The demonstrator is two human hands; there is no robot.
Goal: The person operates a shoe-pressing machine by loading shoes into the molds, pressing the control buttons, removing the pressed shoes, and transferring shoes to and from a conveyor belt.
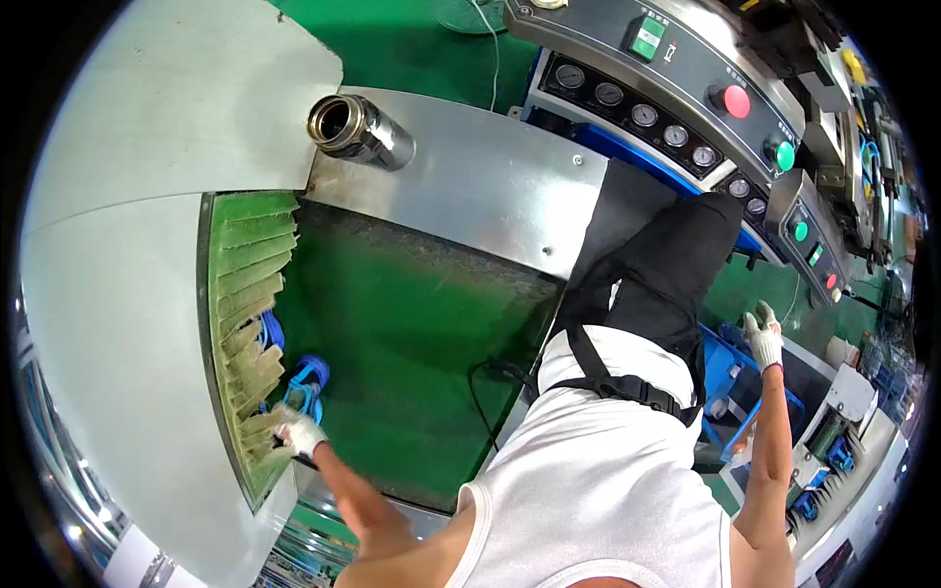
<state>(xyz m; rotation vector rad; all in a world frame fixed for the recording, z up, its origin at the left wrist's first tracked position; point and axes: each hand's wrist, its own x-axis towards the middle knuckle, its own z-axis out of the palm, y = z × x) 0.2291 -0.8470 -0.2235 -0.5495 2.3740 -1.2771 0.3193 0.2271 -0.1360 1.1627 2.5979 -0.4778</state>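
By the green flaps (250, 274), near blue things (315, 371), is the left hand (302, 433) (can't tell if it's gripping). The right hand (765, 340) is open near a blue bin (718, 361). A metal tube (377, 139) stands on a shiny ledge (470, 186); the floor (412, 333) is green.

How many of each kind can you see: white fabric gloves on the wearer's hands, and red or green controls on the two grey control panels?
White fabric gloves, on left hand and right hand: 2
Red round buttons: 2
Green round buttons: 2
Green rectangular switches: 2
Total: 8
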